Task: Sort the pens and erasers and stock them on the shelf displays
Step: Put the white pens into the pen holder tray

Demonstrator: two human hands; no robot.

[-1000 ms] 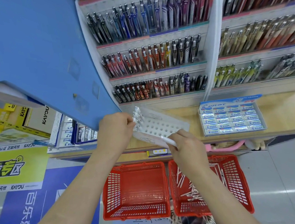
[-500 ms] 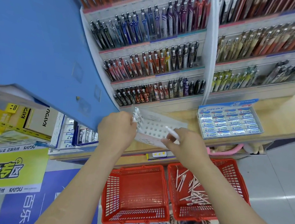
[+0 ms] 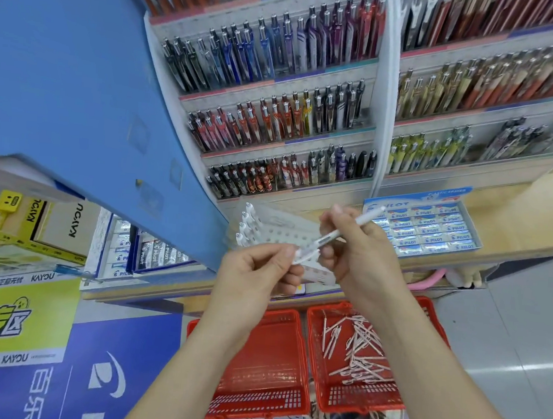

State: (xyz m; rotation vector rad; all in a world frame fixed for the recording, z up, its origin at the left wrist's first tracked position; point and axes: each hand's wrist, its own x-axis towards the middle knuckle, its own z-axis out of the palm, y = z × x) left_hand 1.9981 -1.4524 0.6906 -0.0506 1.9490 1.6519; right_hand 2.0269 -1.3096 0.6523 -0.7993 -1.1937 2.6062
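A white pen [image 3: 361, 222] is held slanted between both hands above the shelf ledge. My right hand [image 3: 361, 253] grips its middle, and my left hand [image 3: 256, 274] pinches its lower end. Behind the hands lies a white perforated pen tray [image 3: 276, 229] with a few white pens standing at its left edge. A box of Pilot erasers [image 3: 434, 229] sits on the wooden ledge to the right. Below, the right red basket [image 3: 321, 363] holds several white pens [image 3: 359, 353]; the left red basket [image 3: 254, 368] looks bare inside.
Tiered displays [image 3: 277, 109] packed with coloured pens rise behind the ledge, split by a white divider [image 3: 386, 85]. A blue panel [image 3: 79, 75] juts in from the left. More eraser boxes [image 3: 144, 254] and yellow Kayou boxes [image 3: 16, 220] sit lower left. Grey floor [image 3: 508, 330] lies to the right.
My right hand lifted the white pen off the tray and turned it up to a slant. My left hand left the tray's edge and took hold of the pen's lower end.
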